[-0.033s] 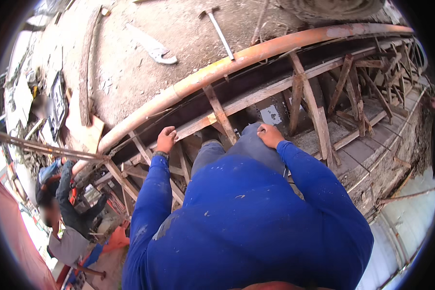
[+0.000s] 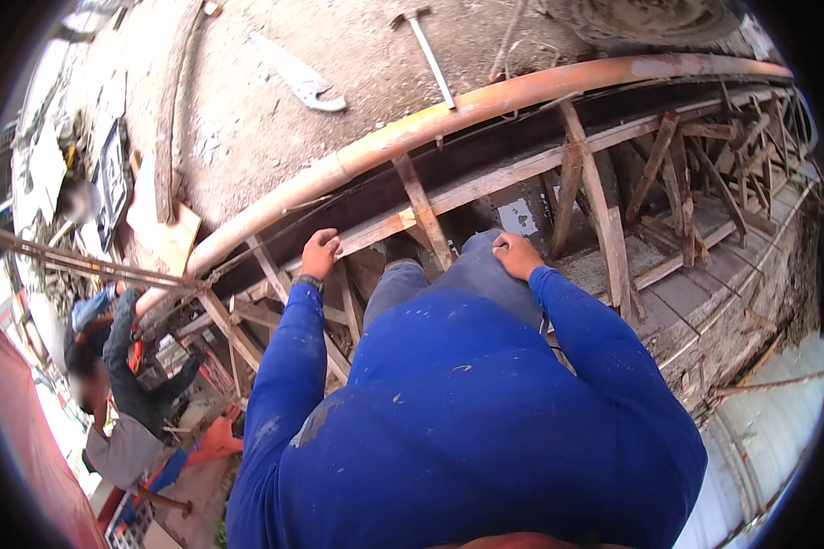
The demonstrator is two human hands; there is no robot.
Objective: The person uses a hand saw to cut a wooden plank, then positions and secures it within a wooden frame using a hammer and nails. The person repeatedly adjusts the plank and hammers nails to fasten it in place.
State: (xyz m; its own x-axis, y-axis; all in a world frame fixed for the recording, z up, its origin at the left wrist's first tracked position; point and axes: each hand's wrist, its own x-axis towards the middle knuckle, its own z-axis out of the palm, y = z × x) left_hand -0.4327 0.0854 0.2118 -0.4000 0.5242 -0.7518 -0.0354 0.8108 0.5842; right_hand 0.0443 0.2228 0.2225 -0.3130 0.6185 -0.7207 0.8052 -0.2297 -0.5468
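My left hand (image 2: 319, 255), below a wristwatch (image 2: 309, 282), is at the edge of a long timber rail (image 2: 479, 187). Its fingers are loosely bent and slightly apart, with nothing visible in them; whether they touch the wood I cannot tell. On my bent knee (image 2: 471, 265) in grey trousers rests my right hand (image 2: 520, 257), fingers relaxed and no object showing. Beyond the rail runs a dark trench-like form (image 2: 362, 209), bordered by a long orange pipe (image 2: 384, 145). A claw hammer (image 2: 428, 57) leans its handle end against the pipe, and a handsaw (image 2: 299, 75) lies on the dirt.
Wooden braces (image 2: 601, 215) stand along the rail on both sides of my legs. A long weathered timber (image 2: 169, 119) and a plywood piece (image 2: 176, 240) lie at the left. Another person (image 2: 124, 439) is at the lower left. Corrugated sheeting (image 2: 760, 439) lies at the lower right.
The view has tilted slightly, so the hammer, saw and pipe appear a little lower and further right. My left hand has risen slightly; my right hand stays on the knee.
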